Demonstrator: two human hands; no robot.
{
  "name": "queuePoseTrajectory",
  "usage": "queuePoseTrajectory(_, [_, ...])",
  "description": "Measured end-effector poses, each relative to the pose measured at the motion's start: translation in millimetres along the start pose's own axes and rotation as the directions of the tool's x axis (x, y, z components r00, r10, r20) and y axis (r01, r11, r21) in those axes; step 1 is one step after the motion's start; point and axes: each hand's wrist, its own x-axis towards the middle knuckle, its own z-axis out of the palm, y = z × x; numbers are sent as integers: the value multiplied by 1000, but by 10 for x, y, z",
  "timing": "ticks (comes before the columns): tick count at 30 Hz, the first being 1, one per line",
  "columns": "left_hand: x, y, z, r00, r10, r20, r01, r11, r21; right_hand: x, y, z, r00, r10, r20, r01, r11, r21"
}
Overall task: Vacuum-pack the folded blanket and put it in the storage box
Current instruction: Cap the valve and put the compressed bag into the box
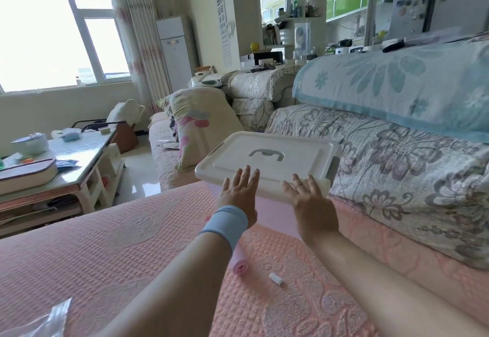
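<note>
A pink storage box stands on the pink quilted sofa seat, covered by a white lid with a grey recessed handle and grey side latches. My left hand, a blue band on its wrist, lies flat on the lid's near edge with straight fingers. My right hand presses flat on the lid's near right corner, a ring on one finger. The blanket is hidden from view. A pink hand pump and a small white cap lie on the seat below my arms.
A clear plastic bag corner shows at the bottom left. Floral sofa backrest cushions rise right behind the box, a flowered pillow to its left. A glass coffee table with a bowl and a book stands at the left.
</note>
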Motion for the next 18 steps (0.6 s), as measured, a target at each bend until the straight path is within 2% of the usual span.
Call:
queuePoseTrajectory(4, [-25, -64, -31, 997, 50, -67, -46, 996, 70, 4, 0, -82, 985, -40, -169, 52, 996, 66])
queuePoseTrajectory(9, [-175, -424, -373, 986, 43, -160, -34, 998, 60, 145, -247, -295, 896, -163, -413, 230, 966, 118])
queuePoseTrajectory(14, [-739, -1056, -648, 973, -59, -224, 63, 998, 9, 230, -976, -457, 883, -177, -435, 335, 887, 319])
queuePoseTrajectory(18, [-1337, -1689, -799, 974, -154, -166, 167, 984, 68, 91, -1750, -456, 898, -250, -363, 411, 771, 486])
